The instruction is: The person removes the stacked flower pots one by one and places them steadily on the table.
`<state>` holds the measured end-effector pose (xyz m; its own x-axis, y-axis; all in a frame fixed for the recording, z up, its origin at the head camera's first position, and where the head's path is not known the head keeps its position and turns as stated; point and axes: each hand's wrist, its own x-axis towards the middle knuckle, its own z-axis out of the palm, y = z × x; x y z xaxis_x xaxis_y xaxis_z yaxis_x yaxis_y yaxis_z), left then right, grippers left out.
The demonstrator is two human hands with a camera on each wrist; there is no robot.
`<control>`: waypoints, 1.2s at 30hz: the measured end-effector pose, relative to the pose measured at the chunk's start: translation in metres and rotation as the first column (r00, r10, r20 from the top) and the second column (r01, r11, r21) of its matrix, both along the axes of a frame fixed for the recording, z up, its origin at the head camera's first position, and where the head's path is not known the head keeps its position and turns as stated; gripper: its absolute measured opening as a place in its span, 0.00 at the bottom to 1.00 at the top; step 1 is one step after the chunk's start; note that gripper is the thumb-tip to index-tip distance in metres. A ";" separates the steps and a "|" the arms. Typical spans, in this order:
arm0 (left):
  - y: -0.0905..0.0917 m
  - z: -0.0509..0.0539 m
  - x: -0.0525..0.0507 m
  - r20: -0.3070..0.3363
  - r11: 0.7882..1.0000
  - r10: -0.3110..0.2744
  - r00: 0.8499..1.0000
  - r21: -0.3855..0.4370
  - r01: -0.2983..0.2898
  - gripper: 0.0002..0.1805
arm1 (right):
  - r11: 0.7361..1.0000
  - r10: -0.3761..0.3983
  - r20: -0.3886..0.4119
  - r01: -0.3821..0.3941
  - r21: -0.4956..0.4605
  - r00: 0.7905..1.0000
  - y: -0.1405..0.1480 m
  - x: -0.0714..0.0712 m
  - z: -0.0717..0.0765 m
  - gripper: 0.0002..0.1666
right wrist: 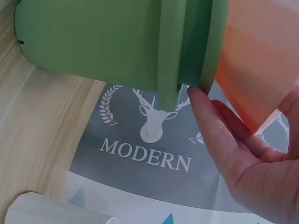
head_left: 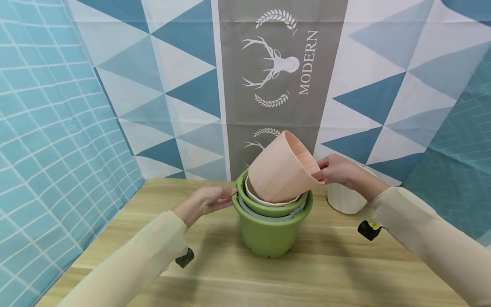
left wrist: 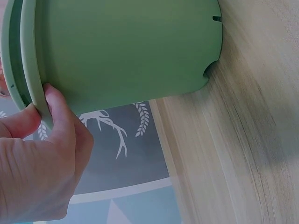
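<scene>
mid-frame, the peach flowerpot [head_left: 274, 172] leans, mouth toward upper right — the nearer right hand [head_left: 338, 171] pinches its rim; the left hand [head_left: 209, 198] pinches the outer green flowerpot [head_left: 270, 236].

Cream sleeves [head_left: 134, 264], black wrist cameras [head_left: 185, 258]

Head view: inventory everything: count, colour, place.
Wooden table: 1, light brown, underneath
Round bottom pot: 1, green, on table
Round nested pot: 1, grey, inside it
Round upper pot: 1, green, inside grey
Thin-rimmed pot: 1, white, inside upper green
Tapered pot: 1, pink, tilted atop stack
Loose round pot: 1, white, on table, right
Triangle-patterned sheet: 1, blue-white-grey, behind
Tile-patterned sheet: 1, blue, left
Herringbone sheet: 1, teal, right
Knit sleeves: 2, cream, both arms
Wrist devices: 2, black, at cuffs
Left hand: 1, bare, pinching bottom pot's rim
Right hand: 1, bare, pinching pink rim
</scene>
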<state>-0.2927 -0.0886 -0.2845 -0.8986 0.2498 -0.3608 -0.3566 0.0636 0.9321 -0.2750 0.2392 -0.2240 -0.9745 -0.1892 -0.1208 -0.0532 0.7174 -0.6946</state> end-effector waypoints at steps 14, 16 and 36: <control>-0.002 0.001 0.000 -0.002 1.000 -0.007 1.000 0.012 0.007 0.23 | 0.994 -0.014 0.026 0.017 -0.105 1.000 0.002 0.003 -0.004 0.21; -0.003 0.001 0.000 0.000 1.000 -0.010 1.000 0.017 0.010 0.23 | 0.994 -0.009 0.028 0.011 -0.108 1.000 0.002 0.003 -0.005 0.21; 0.000 -0.001 -0.001 0.000 0.999 -0.010 1.000 0.042 0.010 0.22 | 0.992 -0.014 0.022 0.017 -0.126 1.000 0.009 0.005 -0.011 0.21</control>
